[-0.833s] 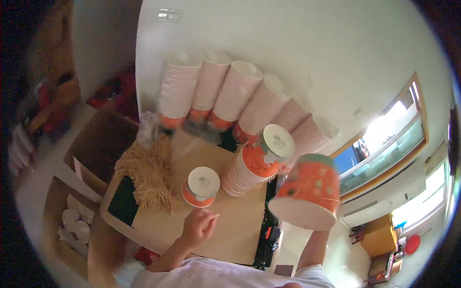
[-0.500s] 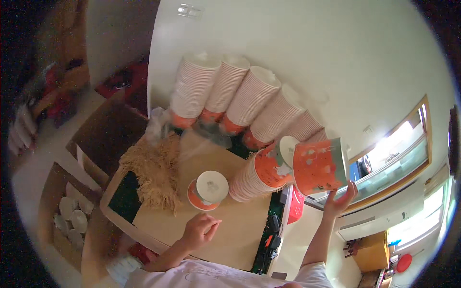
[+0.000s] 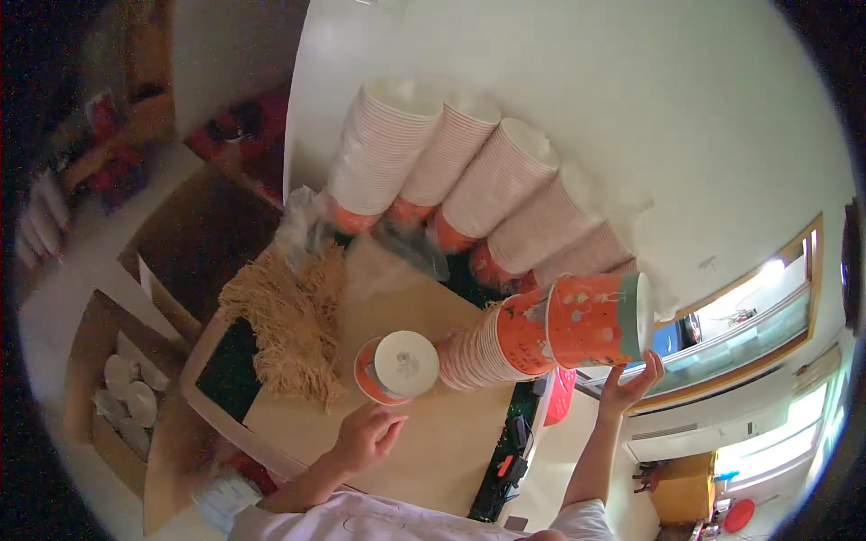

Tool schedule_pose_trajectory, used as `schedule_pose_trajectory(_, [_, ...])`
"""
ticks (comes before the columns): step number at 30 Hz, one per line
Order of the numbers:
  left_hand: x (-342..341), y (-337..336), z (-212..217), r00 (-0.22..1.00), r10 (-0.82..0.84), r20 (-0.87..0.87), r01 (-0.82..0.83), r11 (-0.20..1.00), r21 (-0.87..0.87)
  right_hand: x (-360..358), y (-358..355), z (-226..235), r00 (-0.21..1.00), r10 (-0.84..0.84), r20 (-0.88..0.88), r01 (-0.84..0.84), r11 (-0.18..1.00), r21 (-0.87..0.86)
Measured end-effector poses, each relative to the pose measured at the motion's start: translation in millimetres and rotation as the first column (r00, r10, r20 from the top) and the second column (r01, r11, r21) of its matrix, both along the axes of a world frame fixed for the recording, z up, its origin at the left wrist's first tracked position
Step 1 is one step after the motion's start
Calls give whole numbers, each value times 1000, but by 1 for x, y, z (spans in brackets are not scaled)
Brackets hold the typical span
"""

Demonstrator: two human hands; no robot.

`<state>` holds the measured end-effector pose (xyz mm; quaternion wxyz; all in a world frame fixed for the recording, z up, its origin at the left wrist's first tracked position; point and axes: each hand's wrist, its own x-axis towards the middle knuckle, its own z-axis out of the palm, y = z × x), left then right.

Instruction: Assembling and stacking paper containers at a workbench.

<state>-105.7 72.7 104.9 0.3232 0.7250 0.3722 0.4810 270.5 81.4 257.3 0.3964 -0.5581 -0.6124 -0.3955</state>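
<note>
My right hand (image 3: 629, 386), fingers spread, is against the base end of an orange paper bucket (image 3: 586, 320) with a green band and white base. This bucket sits over the end of a nested stack of buckets (image 3: 474, 350), whose white rims show at the lower left. My left hand (image 3: 368, 437) is loosely curled, with nothing visible in it. Just beyond its knuckles another paper bucket (image 3: 406, 362) stands upside down on the table (image 3: 370, 473), its white base facing up.
Several tall stacks of white-rimmed paper buckets (image 3: 388, 149) line the wall. Shredded tan packing material (image 3: 287, 329) and clear plastic film (image 3: 302, 230) lie at the table's left. Open cardboard boxes (image 3: 99, 334) stand on the floor. Dark devices (image 3: 514, 464) and a red basket (image 3: 559, 397) are at the right edge.
The orange bucket at my right hand has moved left and down onto the stack. My left hand remains near the single bucket. The view has shifted slightly.
</note>
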Motion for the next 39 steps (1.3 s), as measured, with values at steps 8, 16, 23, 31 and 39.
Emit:
schedule_pose_trajectory(8, [14, 16, -26, 1000, -25, 6, 25, 999, -39, 10, 11, -28, 993, 105, -54, -109, 992, -70])
schedule_pose_trajectory(16, [27, 27, -36, 999, -41, 14, 42, 997, -58, 7, 16, -29, 999, 29, -40, -32, 997, -70])
schedule_pose_trajectory(23, [31, 32, -36, 999, -42, 14, 42, 998, -45, 3, 13, -32, 1000, 12, -6, -13, 990, -141])
schedule_pose_trajectory(31, [33, 34, -41, 999, -38, 6, 38, 998, -44, -11, 16, -31, 1000, 15, -18, -18, 985, -173])
schedule_pose_trajectory(39, [35, 34, -39, 999, -34, 28, 36, 998, -57, -12, 11, -34, 999, -5, -43, -4, 978, -211])
